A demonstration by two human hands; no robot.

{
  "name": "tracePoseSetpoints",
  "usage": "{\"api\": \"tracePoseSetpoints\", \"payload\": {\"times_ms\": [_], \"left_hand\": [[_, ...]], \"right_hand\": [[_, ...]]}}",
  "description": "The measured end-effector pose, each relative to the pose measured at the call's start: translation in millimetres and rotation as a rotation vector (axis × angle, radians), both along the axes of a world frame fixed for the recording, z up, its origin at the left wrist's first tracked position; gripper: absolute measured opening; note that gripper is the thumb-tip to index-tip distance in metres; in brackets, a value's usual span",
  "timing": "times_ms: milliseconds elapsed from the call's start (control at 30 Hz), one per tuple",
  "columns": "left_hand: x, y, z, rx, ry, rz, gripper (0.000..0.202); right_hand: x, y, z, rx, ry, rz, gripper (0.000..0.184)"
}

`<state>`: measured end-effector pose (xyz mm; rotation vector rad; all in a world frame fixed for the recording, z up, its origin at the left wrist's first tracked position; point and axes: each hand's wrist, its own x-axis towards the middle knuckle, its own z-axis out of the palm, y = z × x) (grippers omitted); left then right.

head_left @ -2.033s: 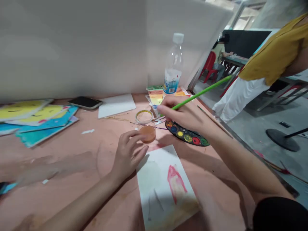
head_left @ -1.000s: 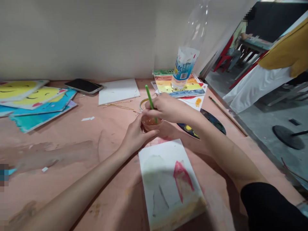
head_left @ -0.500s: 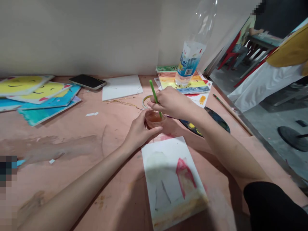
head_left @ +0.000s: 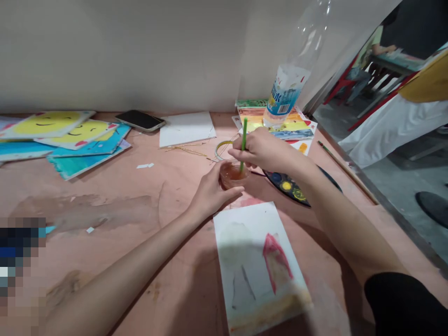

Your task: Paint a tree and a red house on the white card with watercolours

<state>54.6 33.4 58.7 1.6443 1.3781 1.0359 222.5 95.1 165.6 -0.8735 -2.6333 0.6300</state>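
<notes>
Head view. Left hand (head_left: pixel 213 192) curves around a clear plastic cup (head_left: pixel 233 175) of murky orange-brown water, its fingers (head_left: pixel 229 191) spread along the near wall. Right hand (head_left: pixel 266 150): fingers (head_left: pixel 249 150) pressed together, pinching the glossy green handle of a paintbrush (head_left: pixel 244 140), held near upright with its lower end in the water; bristles hidden by the murk. The cup sits over the pink paper-covered desk (head_left: pixel 115 210); contact cannot be told.

Risk: hard stirring against the thin, light wall could tip the cup. Spilled water could reach the nearby watercolour sheet (head_left: pixel 261 270), with its soft red peaked shape and ochre band, and make the pigment bleed. A loaded brush carried over it could drip. The glossy black palette (head_left: pixel 287 187) lies partly under the right forearm, so an arm movement could shift it. Behind, the tall, light ribbed plastic bottle (head_left: pixel 289 88) stands on striped painted sheets (head_left: pixel 276 123); a knock could topple it.
</notes>
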Motion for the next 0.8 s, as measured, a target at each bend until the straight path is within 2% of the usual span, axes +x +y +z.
{"api": "tracePoseSetpoints", "payload": {"times_ms": [167, 267, 400, 600, 800], "left_hand": [[0.3, -0.6, 0.4, -0.017, 0.005, -0.006, 0.052], [0.8, -1.0, 0.3, 0.000, 0.010, 0.011, 0.065], [1.4, -1.6, 1.1, 0.004, 0.021, 0.012, 0.068], [1.6, -1.1, 1.7, 0.006, 0.040, 0.016, 0.069], [0.2, 1.9, -2.1, 0.021, 0.049, 0.025, 0.066]], "right_hand": [[-1.1, -6.6, 9.6, 0.009, 0.033, -0.031, 0.044], [2.6, -10.7, 20.3, 0.130, 0.138, -0.146, 0.043], [9.4, -13.7, 27.9, 0.301, 0.201, -0.232, 0.047], [13.9, -10.1, 23.6, 0.369, 0.121, -0.206, 0.051], [22.1, 0.1, 13.4, 0.513, 0.214, -0.165, 0.050]]}}
